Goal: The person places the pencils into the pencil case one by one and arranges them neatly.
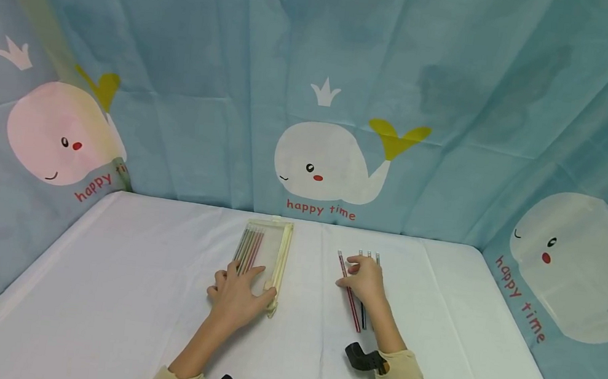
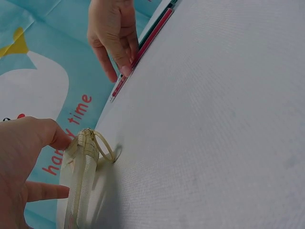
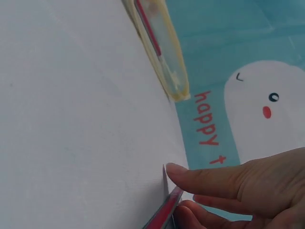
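My left hand (image 1: 239,299) rests with spread fingers on the near part of a clear zip pencil case (image 1: 273,242) with pale yellow trim. Several pencils (image 1: 250,247) lie side by side within it. In the left wrist view, the thumb is at the end of the zip edge (image 2: 85,167), by a cord loop (image 2: 106,148). To the right, my right hand (image 1: 368,281) is over a few loose pencils. Its thumb and fingers stand apart around a red pencil (image 3: 164,210), the thumb tip right at it. Dark pencils (image 1: 363,316) lie alongside, partly hidden beneath the hand.
A white cloth (image 1: 104,292) covers the table. Blue curtains (image 1: 187,140) printed with whales hang behind it and along both sides. Black wrist mounts (image 1: 364,357) sit at both sleeves.
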Demonstrator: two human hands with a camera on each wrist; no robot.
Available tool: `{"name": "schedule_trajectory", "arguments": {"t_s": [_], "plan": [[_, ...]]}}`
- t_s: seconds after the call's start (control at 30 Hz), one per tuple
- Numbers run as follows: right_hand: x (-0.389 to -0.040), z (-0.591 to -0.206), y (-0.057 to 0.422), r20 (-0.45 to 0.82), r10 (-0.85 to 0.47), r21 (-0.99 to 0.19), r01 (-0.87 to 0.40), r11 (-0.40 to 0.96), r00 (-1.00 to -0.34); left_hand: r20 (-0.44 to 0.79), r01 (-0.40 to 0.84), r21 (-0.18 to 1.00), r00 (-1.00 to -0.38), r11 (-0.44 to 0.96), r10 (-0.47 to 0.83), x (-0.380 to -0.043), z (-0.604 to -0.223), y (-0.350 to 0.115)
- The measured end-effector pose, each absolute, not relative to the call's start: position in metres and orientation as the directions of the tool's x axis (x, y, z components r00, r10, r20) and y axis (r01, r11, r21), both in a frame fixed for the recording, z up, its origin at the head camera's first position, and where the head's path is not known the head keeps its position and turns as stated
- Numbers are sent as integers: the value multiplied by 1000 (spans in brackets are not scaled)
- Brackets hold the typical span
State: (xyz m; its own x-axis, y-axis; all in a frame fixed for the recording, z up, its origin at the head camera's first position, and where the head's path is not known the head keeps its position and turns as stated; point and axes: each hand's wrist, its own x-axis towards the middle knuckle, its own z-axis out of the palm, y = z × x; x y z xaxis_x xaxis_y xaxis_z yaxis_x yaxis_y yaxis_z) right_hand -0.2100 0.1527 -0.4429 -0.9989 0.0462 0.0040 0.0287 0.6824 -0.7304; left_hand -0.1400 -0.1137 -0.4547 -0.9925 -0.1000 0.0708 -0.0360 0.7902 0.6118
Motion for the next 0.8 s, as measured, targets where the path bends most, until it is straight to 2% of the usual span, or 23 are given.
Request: {"name": "schedule_trajectory", "arguments": {"t_s": [0.23, 0.8], "plan": [[-211, -443, 149, 4, 10, -678, 4, 735, -1000, 67, -39, 611, -993, 791, -100, -140, -454, -114], [-213, -442, 148, -72, -5, -772, 53, 634, -997, 70, -34, 612, -993, 790, -98, -140, -454, -114]]}}
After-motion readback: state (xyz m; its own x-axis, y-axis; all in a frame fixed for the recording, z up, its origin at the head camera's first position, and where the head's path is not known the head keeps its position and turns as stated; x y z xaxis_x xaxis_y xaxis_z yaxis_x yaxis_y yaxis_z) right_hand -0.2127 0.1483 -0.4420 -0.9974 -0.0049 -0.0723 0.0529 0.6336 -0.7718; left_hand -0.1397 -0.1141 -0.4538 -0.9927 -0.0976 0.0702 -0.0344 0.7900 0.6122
